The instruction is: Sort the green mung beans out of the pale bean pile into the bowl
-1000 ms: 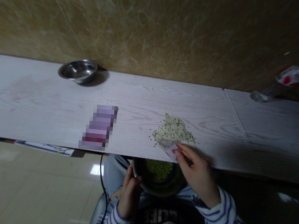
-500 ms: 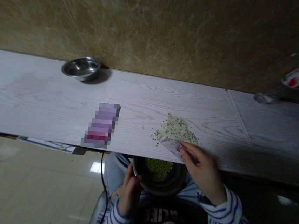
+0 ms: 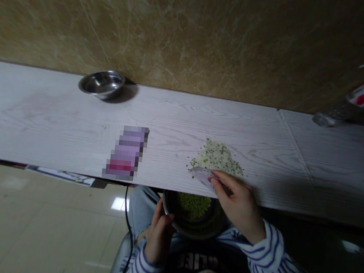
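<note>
My left hand [image 3: 160,233] grips the left rim of a dark metal bowl [image 3: 196,233] below the table's front edge. Green mung beans [image 3: 194,205] lie in that bowl. Between the thumb and fingers of my right hand [image 3: 238,204] is a thin, pale, translucent scraper-like piece [image 3: 202,176]; its exact kind is not clear. Its edge is at the near side of a heap of white rice [image 3: 215,157] mixed with green beans on the table. A few loose beans lie around the heap's left and right sides.
On the white wood-grain table [image 3: 170,122], a steel bowl [image 3: 102,84] stands by the wall at the back left. A pixelated flat purple object [image 3: 126,150] lies left of the heap. A clear plastic bottle [image 3: 352,105] stands at the right. A black cable [image 3: 128,225] hangs below the edge.
The view has shifted slightly, moving table items a little rightward. My right hand with the pale piece has moved slightly left along the heap's near side. My left hand keeps holding the bowl.
</note>
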Tool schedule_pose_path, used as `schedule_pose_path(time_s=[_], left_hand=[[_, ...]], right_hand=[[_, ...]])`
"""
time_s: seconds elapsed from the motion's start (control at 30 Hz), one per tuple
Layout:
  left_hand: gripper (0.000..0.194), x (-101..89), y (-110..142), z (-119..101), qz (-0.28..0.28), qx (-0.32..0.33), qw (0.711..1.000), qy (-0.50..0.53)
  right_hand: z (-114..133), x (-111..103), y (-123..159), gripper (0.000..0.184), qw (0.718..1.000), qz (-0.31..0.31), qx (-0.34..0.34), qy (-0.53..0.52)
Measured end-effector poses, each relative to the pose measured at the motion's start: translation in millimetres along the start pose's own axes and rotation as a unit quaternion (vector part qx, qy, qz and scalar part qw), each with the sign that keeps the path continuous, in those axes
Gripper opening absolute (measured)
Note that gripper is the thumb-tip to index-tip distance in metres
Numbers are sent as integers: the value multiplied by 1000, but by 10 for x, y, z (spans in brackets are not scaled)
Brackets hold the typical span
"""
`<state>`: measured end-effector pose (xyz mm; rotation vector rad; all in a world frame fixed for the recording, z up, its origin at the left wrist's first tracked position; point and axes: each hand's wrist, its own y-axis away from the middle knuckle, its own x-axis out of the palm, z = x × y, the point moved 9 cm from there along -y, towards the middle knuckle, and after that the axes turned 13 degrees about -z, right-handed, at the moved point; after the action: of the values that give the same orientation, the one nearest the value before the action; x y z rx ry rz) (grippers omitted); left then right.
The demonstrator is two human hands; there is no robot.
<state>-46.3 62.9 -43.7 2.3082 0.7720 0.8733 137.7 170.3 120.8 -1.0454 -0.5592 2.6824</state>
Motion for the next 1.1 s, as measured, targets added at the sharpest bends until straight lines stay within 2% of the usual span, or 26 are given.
schedule_pose_path(time_s=[0.23, 0.43, 0.67, 0.9, 1.1], left_hand=[[57, 9, 1, -22, -5, 15, 1000, 3], [63, 38, 25, -3, 3, -2, 1000, -6], [57, -50, -36, -19, 1, 9, 1000, -25], [53, -6, 9, -42, 16, 4, 1000, 2], [57, -50, -10, -17, -2, -1, 1000, -10]], right_hand=[[-114, -55, 19, 28, 1000, -14, 23, 14], [-254, -138, -13, 29, 998, -36, 49, 24], [-143, -69, 36, 27, 999, -29, 30, 4], [-7, 38, -33, 28, 999, -30, 12, 10], [-202, -19, -86, 29, 997, -52, 50, 39]])
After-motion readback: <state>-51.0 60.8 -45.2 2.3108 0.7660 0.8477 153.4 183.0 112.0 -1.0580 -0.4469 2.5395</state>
